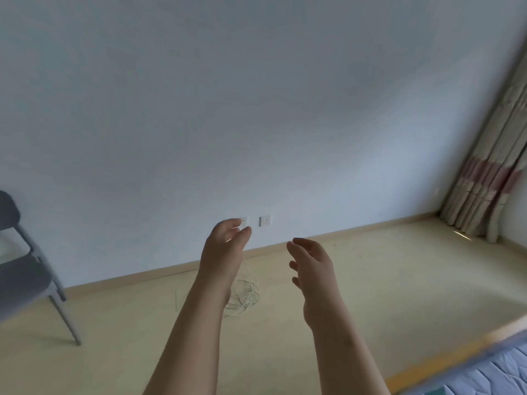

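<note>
Hovering over one white cord coil, right grip released, left grip unclear, two wall sockets, one chair

Pale yellow floor. A loose coil of thin white cord lies on it, near the skirting. Grey chair stands at left. Curtain hem meets the floor in the far right corner.

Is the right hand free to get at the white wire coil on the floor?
Probably yes. The right hand is open and holds nothing, and only bare floor lies between it and the wire coil. The left forearm partly covers the coil's left side.
</note>
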`<state>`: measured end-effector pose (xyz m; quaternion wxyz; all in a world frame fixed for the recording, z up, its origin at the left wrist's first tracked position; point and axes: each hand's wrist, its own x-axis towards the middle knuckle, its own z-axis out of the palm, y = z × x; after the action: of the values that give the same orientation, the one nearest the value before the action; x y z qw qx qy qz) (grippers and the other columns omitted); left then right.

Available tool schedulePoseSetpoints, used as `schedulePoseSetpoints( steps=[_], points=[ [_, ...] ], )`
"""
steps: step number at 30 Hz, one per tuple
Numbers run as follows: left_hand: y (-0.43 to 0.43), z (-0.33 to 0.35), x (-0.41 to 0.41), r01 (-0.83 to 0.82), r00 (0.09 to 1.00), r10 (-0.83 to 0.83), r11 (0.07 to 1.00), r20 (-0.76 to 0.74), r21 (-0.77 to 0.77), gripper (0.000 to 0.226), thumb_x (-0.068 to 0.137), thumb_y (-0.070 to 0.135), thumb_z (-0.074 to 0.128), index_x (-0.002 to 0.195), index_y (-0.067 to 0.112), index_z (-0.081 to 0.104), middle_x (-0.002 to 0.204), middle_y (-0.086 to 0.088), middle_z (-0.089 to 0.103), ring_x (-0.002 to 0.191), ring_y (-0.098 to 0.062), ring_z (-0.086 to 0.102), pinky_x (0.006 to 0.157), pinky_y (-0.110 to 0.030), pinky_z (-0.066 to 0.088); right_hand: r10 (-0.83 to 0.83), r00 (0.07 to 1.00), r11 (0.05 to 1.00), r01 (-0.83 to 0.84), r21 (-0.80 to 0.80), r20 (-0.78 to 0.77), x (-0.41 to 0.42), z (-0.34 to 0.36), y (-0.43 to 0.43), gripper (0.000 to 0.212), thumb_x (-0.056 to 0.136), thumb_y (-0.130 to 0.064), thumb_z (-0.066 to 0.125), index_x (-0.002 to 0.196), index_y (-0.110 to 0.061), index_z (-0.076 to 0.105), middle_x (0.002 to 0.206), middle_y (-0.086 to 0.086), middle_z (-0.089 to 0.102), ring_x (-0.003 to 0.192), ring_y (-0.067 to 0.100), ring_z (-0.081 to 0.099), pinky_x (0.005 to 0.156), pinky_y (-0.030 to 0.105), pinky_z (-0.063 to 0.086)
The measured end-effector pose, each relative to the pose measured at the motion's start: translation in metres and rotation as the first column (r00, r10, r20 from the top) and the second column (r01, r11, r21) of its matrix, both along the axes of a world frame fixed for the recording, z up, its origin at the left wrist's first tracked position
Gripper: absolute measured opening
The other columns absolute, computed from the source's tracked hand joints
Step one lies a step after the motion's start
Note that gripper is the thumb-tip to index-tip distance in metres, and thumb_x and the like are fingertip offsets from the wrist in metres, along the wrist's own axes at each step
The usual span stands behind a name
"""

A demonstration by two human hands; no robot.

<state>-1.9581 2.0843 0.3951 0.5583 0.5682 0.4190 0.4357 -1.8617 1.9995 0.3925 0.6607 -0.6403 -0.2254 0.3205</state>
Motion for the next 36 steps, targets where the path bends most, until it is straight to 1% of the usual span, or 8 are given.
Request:
schedulePoseSetpoints(
  steps=[3, 9, 12, 19, 26, 30, 33, 36],
  points=[
    [0.052, -0.003, 0.015, 0.042, 0.999, -0.042, 0.999, -0.008, -0.011, 0.02, 0.093, 0.027, 0.055, 0.113, 0.03, 0.056, 0.115, 0.008, 0.057, 0.11, -0.015, 0.055, 0.082, -0.031, 0.04, -0.035, 0.999, 0.999, 0.035, 0.013, -0.013, 0.013, 0.002, 0.051, 0.02, 0.092, -0.022, 0.056, 0.113, -0.023, 0.054, 0.107, -0.011, 0.056, 0.111, 0.015, 0.054, 0.092, 0.03, 0.041],
    [0.114, -0.024, 0.086, 0.159, 0.985, -0.164, 0.984, -0.052, -0.08, 0.019, 0.092, 0.025, 0.055, 0.11, 0.029, 0.057, 0.102, 0.017, 0.057, 0.109, -0.016, 0.056, 0.083, -0.032, 0.042, -0.179, 0.982, 0.984, 0.178, -0.017, -0.065, 0.074, -0.015, 0.103, 0.023, 0.093, -0.022, 0.055, 0.117, -0.021, 0.054, 0.104, -0.013, 0.056, 0.11, 0.015, 0.054, 0.087, 0.029, 0.041],
    [0.142, -0.031, 0.136, 0.18, 0.98, -0.187, 0.979, -0.07, -0.096, 0.021, 0.092, 0.025, 0.056, 0.112, 0.027, 0.058, 0.101, 0.016, 0.057, 0.11, -0.016, 0.057, 0.083, -0.031, 0.041, -0.222, 0.972, 0.975, 0.221, -0.022, -0.072, 0.122, -0.021, 0.13, 0.022, 0.093, -0.022, 0.055, 0.115, -0.021, 0.054, 0.103, -0.013, 0.056, 0.112, 0.016, 0.054, 0.093, 0.032, 0.043],
    [0.188, -0.018, 0.309, 0.288, 0.954, -0.29, 0.957, -0.078, -0.036, 0.024, 0.092, 0.028, 0.053, 0.116, 0.029, 0.055, 0.11, 0.012, 0.056, 0.111, -0.015, 0.054, 0.093, -0.035, 0.044, -0.29, 0.956, 0.957, 0.291, 0.018, -0.034, 0.283, -0.011, 0.172, 0.019, 0.093, -0.025, 0.054, 0.112, -0.024, 0.053, 0.107, -0.012, 0.055, 0.114, 0.017, 0.053, 0.099, 0.037, 0.043],
    [0.229, -0.006, 0.474, 0.356, 0.933, -0.356, 0.934, -0.055, -0.02, 0.021, 0.093, 0.029, 0.053, 0.114, 0.031, 0.055, 0.115, 0.011, 0.056, 0.111, -0.014, 0.054, 0.09, -0.033, 0.044, -0.347, 0.938, 0.936, 0.348, 0.05, -0.016, 0.445, 0.0, 0.209, 0.02, 0.093, -0.025, 0.054, 0.113, -0.024, 0.054, 0.113, -0.009, 0.056, 0.114, 0.015, 0.053, 0.097, 0.035, 0.042],
    [0.251, -0.014, 0.562, 0.399, 0.913, -0.401, 0.916, -0.076, -0.038, 0.021, 0.093, 0.027, 0.053, 0.114, 0.03, 0.055, 0.112, 0.011, 0.057, 0.111, -0.015, 0.054, 0.087, -0.032, 0.046, -0.414, 0.909, 0.909, 0.415, 0.029, -0.042, 0.523, -0.014, 0.225, 0.024, 0.094, -0.024, 0.054, 0.117, -0.022, 0.055, 0.117, -0.005, 0.057, 0.109, 0.015, 0.054, 0.089, 0.031, 0.042],
    [0.271, -0.016, 0.634, 0.459, 0.886, -0.46, 0.888, -0.065, -0.023, 0.022, 0.093, 0.027, 0.052, 0.115, 0.029, 0.055, 0.113, 0.01, 0.056, 0.111, -0.014, 0.055, 0.08, -0.029, 0.047, -0.478, 0.877, 0.877, 0.479, 0.026, -0.037, 0.589, -0.022, 0.241, 0.022, 0.093, -0.024, 0.054, 0.115, -0.022, 0.055, 0.116, -0.005, 0.057, 0.113, 0.016, 0.053, 0.095, 0.034, 0.043],
    [0.296, -0.018, 0.71, 0.513, 0.857, -0.513, 0.858, -0.058, -0.009, 0.021, 0.093, 0.027, 0.053, 0.114, 0.029, 0.055, 0.112, 0.01, 0.056, 0.111, -0.015, 0.054, 0.09, -0.033, 0.045, -0.528, 0.849, 0.849, 0.528, 0.024, -0.022, 0.659, -0.025, 0.265, 0.024, 0.093, -0.023, 0.054, 0.117, -0.021, 0.055, 0.117, -0.005, 0.057, 0.116, 0.017, 0.052, 0.1, 0.037, 0.042]
  ],
)
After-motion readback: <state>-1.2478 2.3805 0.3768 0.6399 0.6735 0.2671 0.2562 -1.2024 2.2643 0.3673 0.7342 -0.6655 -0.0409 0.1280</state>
